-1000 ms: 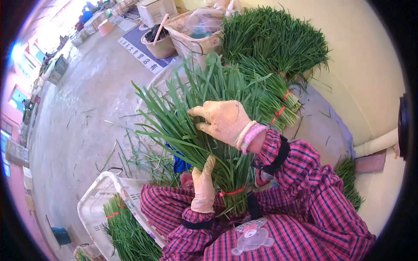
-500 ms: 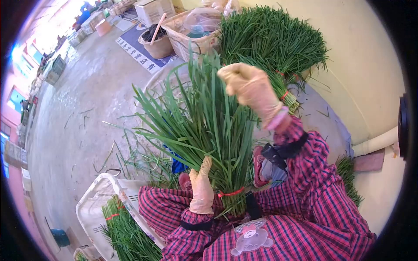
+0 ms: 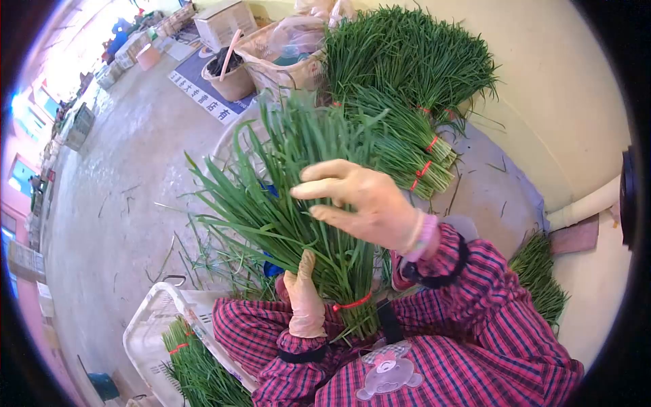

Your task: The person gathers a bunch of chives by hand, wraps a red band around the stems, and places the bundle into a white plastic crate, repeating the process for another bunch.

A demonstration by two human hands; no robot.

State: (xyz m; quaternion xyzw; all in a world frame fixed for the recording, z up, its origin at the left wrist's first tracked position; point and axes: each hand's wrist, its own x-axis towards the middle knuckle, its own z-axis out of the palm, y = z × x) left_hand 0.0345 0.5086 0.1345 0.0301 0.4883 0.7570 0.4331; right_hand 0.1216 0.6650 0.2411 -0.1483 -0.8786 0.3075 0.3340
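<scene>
A bunch of garlic chives stands upright in front of me, its leaves fanning up and to the left. Near its base a red tie circles the stems. My left hand, in a pale glove, grips the bunch from the left a little above the tie, thumb upward; its other fingers are behind the leaves. My right hand, gloved too, hovers over the leaves' right side with fingers apart and nothing in them.
Tied chive bunches are heaped at the back right. A white crate holding chives sits at my left knee. Farther back are a large basket, a small bucket and a cardboard box. Loose leaves litter the floor.
My right hand has come down and to the left across the leaves, its fingers going from curled to spread. My left hand keeps its grip, and the bunch leans slightly more left.
</scene>
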